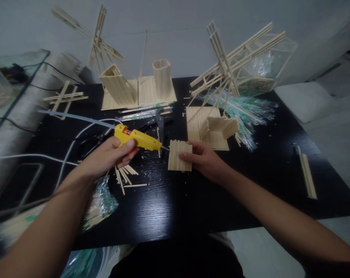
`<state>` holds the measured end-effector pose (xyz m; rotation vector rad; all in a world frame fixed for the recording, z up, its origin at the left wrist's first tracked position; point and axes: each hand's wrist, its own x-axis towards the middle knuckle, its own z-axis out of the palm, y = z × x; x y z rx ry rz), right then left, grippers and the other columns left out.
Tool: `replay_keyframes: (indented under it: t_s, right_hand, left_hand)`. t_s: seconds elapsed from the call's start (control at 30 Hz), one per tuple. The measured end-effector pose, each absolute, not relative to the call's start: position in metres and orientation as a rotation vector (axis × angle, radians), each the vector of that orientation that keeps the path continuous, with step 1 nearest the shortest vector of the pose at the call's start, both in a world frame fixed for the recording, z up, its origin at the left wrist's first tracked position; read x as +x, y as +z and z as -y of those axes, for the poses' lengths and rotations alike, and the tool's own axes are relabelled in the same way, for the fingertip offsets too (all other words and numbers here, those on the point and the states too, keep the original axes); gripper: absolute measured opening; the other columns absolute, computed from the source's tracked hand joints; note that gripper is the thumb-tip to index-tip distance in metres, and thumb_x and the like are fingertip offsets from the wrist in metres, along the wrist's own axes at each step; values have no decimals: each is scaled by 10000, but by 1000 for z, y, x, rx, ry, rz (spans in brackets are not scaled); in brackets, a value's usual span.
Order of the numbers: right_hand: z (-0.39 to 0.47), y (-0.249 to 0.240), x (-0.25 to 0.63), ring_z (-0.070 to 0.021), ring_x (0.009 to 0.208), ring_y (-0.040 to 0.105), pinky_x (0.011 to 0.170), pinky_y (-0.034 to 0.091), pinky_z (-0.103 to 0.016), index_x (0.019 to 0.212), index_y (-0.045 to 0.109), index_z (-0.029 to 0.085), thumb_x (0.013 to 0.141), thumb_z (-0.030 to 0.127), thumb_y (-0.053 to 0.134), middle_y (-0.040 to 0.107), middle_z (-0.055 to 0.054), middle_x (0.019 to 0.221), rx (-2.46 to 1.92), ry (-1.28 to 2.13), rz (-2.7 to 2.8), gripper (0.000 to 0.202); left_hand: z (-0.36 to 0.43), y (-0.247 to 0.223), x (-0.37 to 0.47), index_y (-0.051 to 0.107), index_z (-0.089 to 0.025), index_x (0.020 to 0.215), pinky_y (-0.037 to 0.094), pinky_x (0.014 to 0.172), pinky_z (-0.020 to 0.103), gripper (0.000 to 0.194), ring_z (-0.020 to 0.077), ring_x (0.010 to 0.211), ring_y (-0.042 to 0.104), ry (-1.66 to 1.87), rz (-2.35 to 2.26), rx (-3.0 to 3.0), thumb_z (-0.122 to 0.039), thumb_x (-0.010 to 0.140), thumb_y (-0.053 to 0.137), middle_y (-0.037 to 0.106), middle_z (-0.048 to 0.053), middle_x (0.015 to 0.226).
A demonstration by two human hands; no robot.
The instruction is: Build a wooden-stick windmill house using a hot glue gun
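Note:
My left hand (119,151) is wrapped round a yellow hot glue gun (138,138) with a long translucent glue stick (79,116) out of its back end. The gun's nozzle points right and meets, or nearly meets, the left edge of a small panel of wooden sticks (178,158) laid side by side. My right hand (205,159) grips that panel at its right edge, thumb on the near face; the fingers behind it are hidden. Beyond the nozzle lies a dark-handled cutting tool (160,121). Loose cut sticks (125,175) are scattered below my left hand.
Stick-built bases with upright walls (121,88), (162,79) stand at the back of the black table (175,208). A third base (198,119) is at centre right, near stick blade frames (227,69). Plastic-wrapped sticks (98,204) lie front left; a white cable (66,162) runs along the left.

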<state>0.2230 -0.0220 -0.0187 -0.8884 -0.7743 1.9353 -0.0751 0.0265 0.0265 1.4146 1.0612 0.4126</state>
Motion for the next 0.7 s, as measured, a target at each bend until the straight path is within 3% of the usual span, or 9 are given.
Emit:
replay_keyframes:
  t_s: [0.3,0.53,0.7]
  right_hand:
    - [24,-21,223,-147,792,756,686,632,-259,944,733,216,742,282,935,803,-2,943,-911,1946,792,293]
    - [24,-22,223,-151,746,750,594,621,-247,938,714,224,693,294,964,787,23,866,-948,1933,791,357]
    - [25,-19,223,-125,780,749,697,614,-237,887,721,215,744,289,934,794,24,884,-864,1966,879,267]
  left_hand:
    - [-27,26,-74,517,-182,642,249,483,261,639,89,469,337,435,-1067,1460,-736,962,514,438,-33,524]
    - [-28,26,-74,518,-191,642,241,487,278,634,95,458,338,448,-1066,1468,-736,965,505,441,-34,515]
    - [-30,26,-71,593,-179,699,247,473,265,607,92,462,347,530,-1130,1407,-740,929,572,428,-39,538]
